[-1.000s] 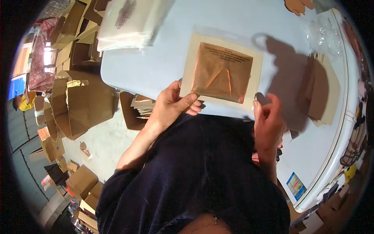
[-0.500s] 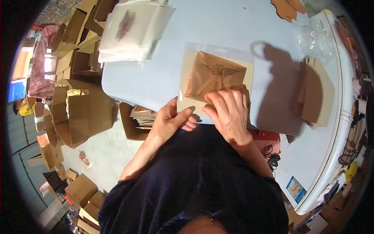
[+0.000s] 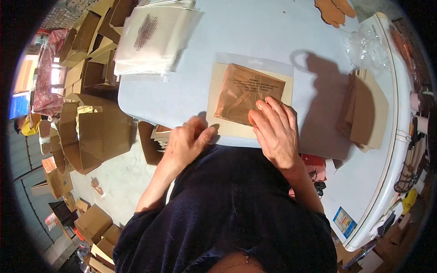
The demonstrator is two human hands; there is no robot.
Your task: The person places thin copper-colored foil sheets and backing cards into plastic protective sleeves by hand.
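A clear plastic bag lies on the table before me, with a cream card inside. On the card shows a copper-brown folded sheet, under dark printed text. My right hand rests over the sheet's lower right corner, fingers stretched out and fingertips on the bag's surface. At the bag's lower left corner is my left hand, its fingers loosely bent and the thumb apart from them, the thumb tip close to the corner.
A stack of printed clear bags lies at the table's upper left. Brown and cream cards are piled on the right, below crumpled clear plastic. Brown cut-out pieces lie at the far edge. Cardboard boxes stand left.
My left hand has moved left, off the bag's lower edge. My right hand has shifted slightly right and its fingers have straightened. The bag has moved slightly down and lies flatter.
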